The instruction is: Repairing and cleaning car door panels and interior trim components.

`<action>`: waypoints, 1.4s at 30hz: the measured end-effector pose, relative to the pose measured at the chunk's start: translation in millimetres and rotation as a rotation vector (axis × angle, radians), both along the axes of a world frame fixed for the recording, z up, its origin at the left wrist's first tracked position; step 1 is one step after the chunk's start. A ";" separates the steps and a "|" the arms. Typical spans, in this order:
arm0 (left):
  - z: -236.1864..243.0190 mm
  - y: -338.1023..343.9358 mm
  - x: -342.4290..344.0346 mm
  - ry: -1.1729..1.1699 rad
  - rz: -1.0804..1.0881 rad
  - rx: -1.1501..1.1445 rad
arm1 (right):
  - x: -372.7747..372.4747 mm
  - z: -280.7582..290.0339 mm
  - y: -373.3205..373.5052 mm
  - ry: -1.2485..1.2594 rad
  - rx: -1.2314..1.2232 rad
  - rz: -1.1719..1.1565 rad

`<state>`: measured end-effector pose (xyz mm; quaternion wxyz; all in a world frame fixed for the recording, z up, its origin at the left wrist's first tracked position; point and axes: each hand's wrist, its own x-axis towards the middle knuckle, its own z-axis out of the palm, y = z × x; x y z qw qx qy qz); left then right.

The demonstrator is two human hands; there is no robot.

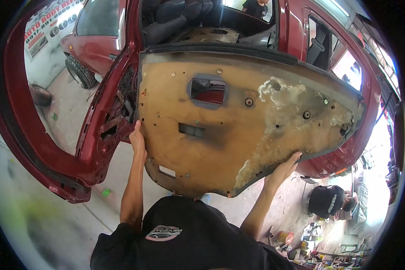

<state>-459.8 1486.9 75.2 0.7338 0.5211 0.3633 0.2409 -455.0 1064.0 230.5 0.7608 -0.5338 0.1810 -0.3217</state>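
At frame centre, the tan door panel is held by its rim, left hand and right hand part-closed around opposite edges, fingers apparently behind; uneven support could tilt it into the red door frame at left.

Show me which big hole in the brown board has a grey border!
The topmost large hole in the brown panel: grey surrounds it. The dark slot and pale slot below have no such border.
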 end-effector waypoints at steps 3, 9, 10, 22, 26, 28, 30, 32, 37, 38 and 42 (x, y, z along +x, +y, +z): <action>6.3 6.3 8.7 0.025 0.049 -0.009 | 0.3 3.7 5.6 -0.008 0.050 0.022; 8.4 18.1 21.8 -0.103 -0.019 -0.034 | 14.4 -12.6 4.7 -0.087 0.091 0.042; 7.0 20.6 24.0 -0.113 -0.047 -0.061 | 16.3 -17.5 2.9 -0.096 0.109 0.054; -44.9 6.1 57.4 -0.174 -0.283 -0.161 | 7.1 -53.0 -35.4 -0.491 0.228 0.699; -50.0 -1.4 51.2 -0.126 -0.235 -0.154 | 14.6 -50.6 -33.9 -0.513 0.433 0.650; -49.5 -8.2 42.9 -0.083 -0.245 -0.127 | 15.2 -49.1 -36.3 -0.492 0.417 0.677; -48.6 -16.5 31.4 -0.037 -0.253 -0.129 | 14.0 -47.3 -38.2 -0.416 0.361 0.642; -49.0 -25.3 21.1 -0.027 -0.275 -0.131 | 13.9 -44.7 -38.2 -0.361 0.336 0.629; -65.1 -43.7 9.1 -0.036 -0.203 -0.195 | 17.4 -31.1 -39.4 -0.249 0.381 0.627; -70.4 -47.3 7.1 0.014 -0.189 -0.248 | 17.2 -28.3 -40.5 -0.255 0.340 0.626; -90.1 -60.0 -1.2 0.046 -0.151 -0.228 | 17.9 -24.7 -46.3 -0.250 0.307 0.592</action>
